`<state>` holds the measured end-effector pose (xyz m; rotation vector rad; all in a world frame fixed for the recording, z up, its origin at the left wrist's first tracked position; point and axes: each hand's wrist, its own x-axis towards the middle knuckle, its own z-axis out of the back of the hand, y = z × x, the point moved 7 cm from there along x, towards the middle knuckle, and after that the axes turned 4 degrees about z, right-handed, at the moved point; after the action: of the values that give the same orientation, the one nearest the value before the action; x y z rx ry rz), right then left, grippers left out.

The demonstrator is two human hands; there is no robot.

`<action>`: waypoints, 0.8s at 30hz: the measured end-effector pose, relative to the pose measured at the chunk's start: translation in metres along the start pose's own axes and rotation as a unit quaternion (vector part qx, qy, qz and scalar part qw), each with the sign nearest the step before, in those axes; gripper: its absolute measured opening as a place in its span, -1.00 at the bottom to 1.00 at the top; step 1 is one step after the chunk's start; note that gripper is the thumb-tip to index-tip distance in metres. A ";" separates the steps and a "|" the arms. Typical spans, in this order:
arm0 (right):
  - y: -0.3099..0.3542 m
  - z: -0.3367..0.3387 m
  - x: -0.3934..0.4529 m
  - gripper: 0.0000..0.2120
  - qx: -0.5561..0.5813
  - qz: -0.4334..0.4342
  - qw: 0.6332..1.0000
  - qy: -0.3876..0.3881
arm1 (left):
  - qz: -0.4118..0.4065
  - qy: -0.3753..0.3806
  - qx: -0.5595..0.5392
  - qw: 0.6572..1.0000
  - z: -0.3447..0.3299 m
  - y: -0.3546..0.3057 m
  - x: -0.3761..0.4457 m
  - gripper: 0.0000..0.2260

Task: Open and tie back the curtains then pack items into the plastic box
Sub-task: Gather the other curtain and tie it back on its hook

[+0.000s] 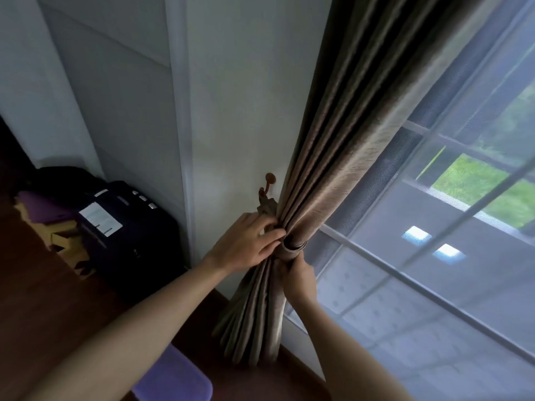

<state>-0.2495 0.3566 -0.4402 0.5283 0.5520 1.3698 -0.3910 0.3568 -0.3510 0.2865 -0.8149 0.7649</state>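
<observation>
A brown pleated curtain [344,146] hangs gathered against the white wall, left of the window. A fabric tieback band [293,248] wraps around its narrow waist. A brown wall hook [268,183] juts from the wall just above and to the left of the band. My left hand [246,241] presses on the gathered curtain and the band's left end, fingers curled. Just under the band, my right hand [296,277] grips the curtain folds from below. At the bottom edge a purple plastic box lid [176,380] shows partly under my left forearm.
A dark suitcase [127,227] with a white label stands on the wooden floor at the left, with purple cloth [46,211] beside it. A sheer white net curtain [434,256] covers the window [474,180] on the right. A white door frame [181,111] runs down the wall.
</observation>
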 end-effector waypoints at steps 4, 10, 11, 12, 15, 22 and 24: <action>0.003 -0.005 -0.007 -0.71 -0.093 0.008 0.995 -0.029 | -0.055 0.074 0.001 0.996 0.002 -0.001 0.010 -0.79; 0.003 -0.008 -0.006 -0.79 -0.081 0.015 0.995 -0.053 | -0.076 0.095 0.052 0.991 -0.001 -0.005 0.018 -0.79; 0.001 -0.007 -0.007 -0.79 -0.071 0.013 0.996 -0.054 | -0.085 0.097 0.060 0.990 -0.002 -0.007 0.019 -0.82; -0.001 -0.006 -0.007 -0.79 -0.069 0.009 0.996 -0.055 | -0.089 0.101 0.068 0.989 -0.003 -0.006 0.021 -0.85; -0.006 -0.009 -0.005 -0.81 -0.100 0.020 0.993 -0.053 | -0.022 0.093 0.088 0.992 -0.004 0.016 0.025 -0.86; -0.008 0.020 -0.019 -0.60 0.016 0.092 0.987 -0.133 | 0.047 0.174 -0.014 0.984 -0.011 0.041 0.022 -0.73; 0.003 0.037 -0.026 -0.67 -0.032 0.187 0.966 -0.177 | 0.049 0.175 -0.019 0.983 -0.008 0.046 0.028 -0.74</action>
<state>-0.2304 0.3303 -0.4083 0.8334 0.1160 1.5964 -0.4062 0.4073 -0.3378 0.0739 -0.5113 0.8617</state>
